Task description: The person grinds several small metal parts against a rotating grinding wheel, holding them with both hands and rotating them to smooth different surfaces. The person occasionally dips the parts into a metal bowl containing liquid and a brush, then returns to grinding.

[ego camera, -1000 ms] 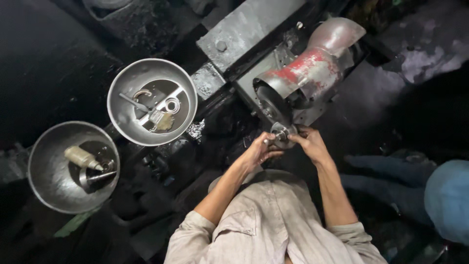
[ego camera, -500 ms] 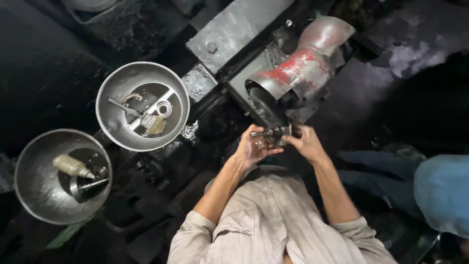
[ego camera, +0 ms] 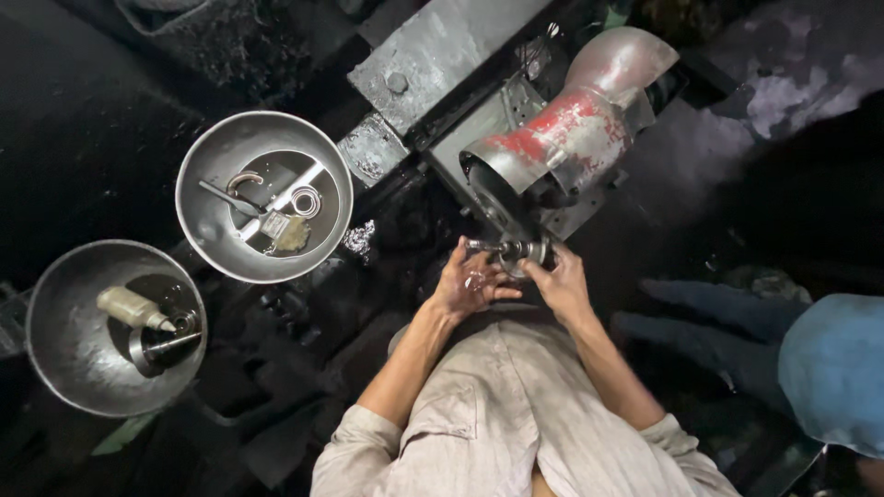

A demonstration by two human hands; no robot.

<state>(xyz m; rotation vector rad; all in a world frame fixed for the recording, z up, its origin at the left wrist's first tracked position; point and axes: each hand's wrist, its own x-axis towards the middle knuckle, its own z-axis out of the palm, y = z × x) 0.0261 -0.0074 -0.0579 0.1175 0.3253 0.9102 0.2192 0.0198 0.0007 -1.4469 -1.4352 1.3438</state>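
Both my hands work at the mouth of a red and grey grinding machine (ego camera: 562,138). A small metal cylindrical part with a shaft (ego camera: 509,249) lies across its wheel opening. My right hand (ego camera: 560,281) grips the part's thicker end. My left hand (ego camera: 470,283) is half open under the thin end of the shaft, fingertips touching it. My forearms reach up from my light shirt at the bottom of the view.
Two steel bowls sit at left: one bowl (ego camera: 210,158) holds rings, a brush and small tools; the lower bowl (ego camera: 55,342) holds a small bottle and a metal part. A grey metal block (ego camera: 433,55) lies behind. Another person's blue clothing (ego camera: 833,368) is at right.
The view has shifted, so the bowls and machine sit a little differently in frame. My hands stay at the wheel opening, the left one now more opened beneath the shaft.
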